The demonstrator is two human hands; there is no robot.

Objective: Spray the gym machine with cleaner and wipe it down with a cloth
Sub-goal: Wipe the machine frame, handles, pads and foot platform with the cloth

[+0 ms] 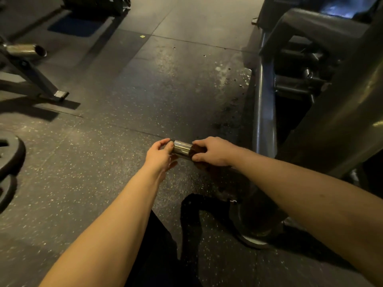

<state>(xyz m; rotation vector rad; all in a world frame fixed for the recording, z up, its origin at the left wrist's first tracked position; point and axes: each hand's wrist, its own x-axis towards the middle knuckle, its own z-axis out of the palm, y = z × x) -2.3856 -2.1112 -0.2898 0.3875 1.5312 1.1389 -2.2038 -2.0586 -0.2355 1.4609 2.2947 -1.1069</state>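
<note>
Wiping step, I judge: my right hand (211,151) has its fingers clamped on what looks like a dark cloth (200,151) round the chrome sleeve (182,149). My left hand (160,153) pinches its nine-o'clock end. Next, rub along it.

Both bare forearms outstretched, left hand (160,155) and right hand (213,151) with fingers curled round one chrome sleeve (182,149).

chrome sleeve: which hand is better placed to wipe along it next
Right. The right hand grips what looks like a dark cloth wrapped on the sleeve, so it can likely slide along it. The left hand only pinches the sleeve's bare end.
</note>
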